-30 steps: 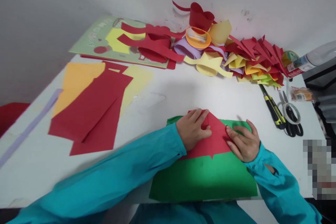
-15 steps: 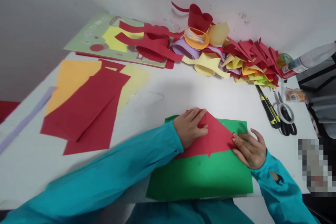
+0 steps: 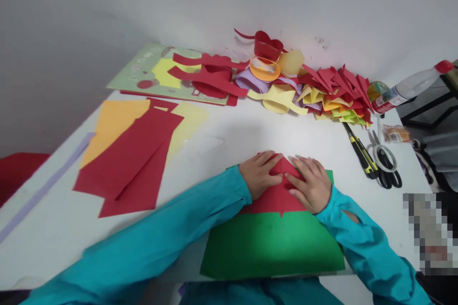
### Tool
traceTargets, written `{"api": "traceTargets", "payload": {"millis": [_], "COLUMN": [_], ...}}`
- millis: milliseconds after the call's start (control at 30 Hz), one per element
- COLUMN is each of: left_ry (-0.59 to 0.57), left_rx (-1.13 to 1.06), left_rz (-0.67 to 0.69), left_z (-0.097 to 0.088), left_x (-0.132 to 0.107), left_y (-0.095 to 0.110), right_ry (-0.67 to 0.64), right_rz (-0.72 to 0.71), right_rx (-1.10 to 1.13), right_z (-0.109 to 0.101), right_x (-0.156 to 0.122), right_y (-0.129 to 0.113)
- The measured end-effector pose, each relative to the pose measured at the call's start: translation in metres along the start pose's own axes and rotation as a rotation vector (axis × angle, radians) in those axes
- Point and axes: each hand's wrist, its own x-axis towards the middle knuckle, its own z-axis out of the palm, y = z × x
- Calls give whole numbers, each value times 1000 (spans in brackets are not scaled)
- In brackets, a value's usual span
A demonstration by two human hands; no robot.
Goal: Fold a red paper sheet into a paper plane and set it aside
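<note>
A folded piece of red paper [image 3: 277, 202] lies on a green sheet [image 3: 272, 248] at the front of the table, with a small point sticking down from its lower edge. My left hand [image 3: 260, 175] rests on the left part of the red paper, fingers spread. On its right part lies my right hand [image 3: 310, 183], also flat with fingers apart, its fingertips near the upper edge. Both hands press on the paper and partly cover it; neither grips anything.
Red sheets [image 3: 134, 157], an orange sheet [image 3: 116, 116] and a purple strip [image 3: 46, 188] lie on the left. Paper crowns [image 3: 214, 76] and folded pieces [image 3: 339, 90] line the back. A cutter [image 3: 361, 150], scissors [image 3: 388, 176], tape [image 3: 385, 158] and a bottle [image 3: 408, 86] are at right.
My right hand has moved left and up from the red paper's right corner onto its upper right part. My left hand stays on the paper. The view has shifted slightly.
</note>
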Motion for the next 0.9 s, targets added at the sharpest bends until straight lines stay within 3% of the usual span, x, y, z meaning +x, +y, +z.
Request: {"api": "traceTargets", "payload": {"millis": [167,467,633,733,900], "left_ry": [27,57,81,90,70], "left_rx": [-19,-12,-3,8,19], "left_rz": [-3,-27,-23,-13,-25], "left_z": [2,2,3,1,-2], "left_x": [-1,-1,0,0,-1], "left_y": [0,1,3,4,5], "right_ry": [72,155,194,144,229], "right_rz": [-104,-88,-68,-115,-165], "right_rx": [-43,112,146,69,88], "right_z": [11,-12,-15,0,25], "right_x": [-5,-47,-14,15,36], "right_y": [-2,23,15,8,12]}}
